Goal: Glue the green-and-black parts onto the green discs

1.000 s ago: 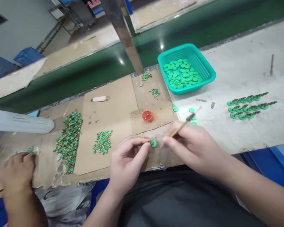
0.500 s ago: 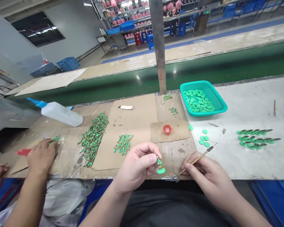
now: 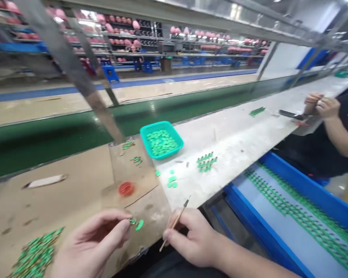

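Observation:
My left hand point(image 3: 94, 245) pinches a tiny green figurine point(image 3: 133, 221) between thumb and fingertips. A flat round green base point(image 3: 139, 224) is at the figurine's end, tilted on its side. Held like a pen, a thin wooden-handled tool point(image 3: 176, 222) with a dark end and fine tip is in my right hand point(image 3: 195, 237). Its tip points up, away from the figurine. Beyond my hands are a small red cup point(image 3: 125, 189) and several loose green discs point(image 3: 172, 179). A pile of small green figurines point(image 3: 36, 255) lies left of my left hand.
A turquoise basket point(image 3: 161, 156) holds more green discs. Rows of figurines on bases point(image 3: 206, 162) stand on the white tabletop. At the right, a blue crate point(image 3: 230, 197) holds many figurines. A co-worker's hands point(image 3: 321, 105) are farther right. A whitish pen-shaped tool point(image 3: 45, 181) lies left.
The view has swung right, bringing the blue crate and another co-worker in; the glue bottle and left neighbour's hands are out of view. The figurine's base has tipped from level to sideways.

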`<act>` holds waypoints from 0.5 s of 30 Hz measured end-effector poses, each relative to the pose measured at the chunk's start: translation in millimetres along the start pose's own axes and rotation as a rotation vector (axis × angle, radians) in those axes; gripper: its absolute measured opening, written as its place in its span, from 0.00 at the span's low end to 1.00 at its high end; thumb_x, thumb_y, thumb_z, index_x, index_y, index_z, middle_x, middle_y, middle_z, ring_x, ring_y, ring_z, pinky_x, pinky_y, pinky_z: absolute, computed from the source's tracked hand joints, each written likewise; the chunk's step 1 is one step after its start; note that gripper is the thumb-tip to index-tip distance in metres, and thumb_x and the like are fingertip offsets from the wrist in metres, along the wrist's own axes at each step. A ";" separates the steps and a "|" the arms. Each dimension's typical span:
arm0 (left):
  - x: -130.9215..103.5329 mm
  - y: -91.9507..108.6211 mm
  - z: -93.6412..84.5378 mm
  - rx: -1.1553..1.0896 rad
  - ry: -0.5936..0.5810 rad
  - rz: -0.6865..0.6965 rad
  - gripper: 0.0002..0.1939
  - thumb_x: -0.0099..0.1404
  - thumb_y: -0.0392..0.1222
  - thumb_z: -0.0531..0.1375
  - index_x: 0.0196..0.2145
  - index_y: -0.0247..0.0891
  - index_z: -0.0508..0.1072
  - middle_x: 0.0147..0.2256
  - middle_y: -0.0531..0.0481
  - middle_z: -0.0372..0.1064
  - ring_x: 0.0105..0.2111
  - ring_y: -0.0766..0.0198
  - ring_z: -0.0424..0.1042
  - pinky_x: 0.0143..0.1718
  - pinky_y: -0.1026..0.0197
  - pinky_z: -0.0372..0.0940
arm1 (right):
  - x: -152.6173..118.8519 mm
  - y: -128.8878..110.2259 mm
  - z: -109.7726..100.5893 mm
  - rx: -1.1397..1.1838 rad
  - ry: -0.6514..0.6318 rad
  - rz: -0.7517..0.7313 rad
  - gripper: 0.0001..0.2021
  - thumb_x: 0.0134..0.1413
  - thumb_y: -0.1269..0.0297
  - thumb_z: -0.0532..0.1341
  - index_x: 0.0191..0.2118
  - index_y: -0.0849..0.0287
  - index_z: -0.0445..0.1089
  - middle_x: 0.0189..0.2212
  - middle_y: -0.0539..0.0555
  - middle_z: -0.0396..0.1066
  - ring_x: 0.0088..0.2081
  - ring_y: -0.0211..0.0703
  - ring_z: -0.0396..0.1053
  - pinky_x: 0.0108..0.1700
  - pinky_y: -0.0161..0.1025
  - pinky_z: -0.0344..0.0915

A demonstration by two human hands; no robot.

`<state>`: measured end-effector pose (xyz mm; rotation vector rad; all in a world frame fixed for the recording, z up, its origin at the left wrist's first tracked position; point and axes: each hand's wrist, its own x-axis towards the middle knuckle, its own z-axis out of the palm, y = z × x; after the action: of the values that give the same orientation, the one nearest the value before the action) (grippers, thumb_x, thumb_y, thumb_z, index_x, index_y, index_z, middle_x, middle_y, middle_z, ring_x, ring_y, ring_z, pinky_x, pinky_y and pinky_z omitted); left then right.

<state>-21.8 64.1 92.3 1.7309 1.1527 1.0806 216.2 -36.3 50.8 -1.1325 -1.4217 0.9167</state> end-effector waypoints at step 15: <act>93.3 67.4 241.2 0.440 -0.357 0.621 0.09 0.73 0.41 0.67 0.38 0.48 0.89 0.41 0.45 0.74 0.44 0.52 0.72 0.49 0.48 0.66 | -83.6 -7.1 -80.2 0.069 0.325 0.164 0.08 0.70 0.64 0.66 0.35 0.56 0.76 0.32 0.52 0.81 0.34 0.44 0.81 0.40 0.38 0.73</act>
<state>243.2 98.4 93.7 2.6135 0.6629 0.8296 294.2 -122.2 48.2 -1.2943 -1.0386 0.8441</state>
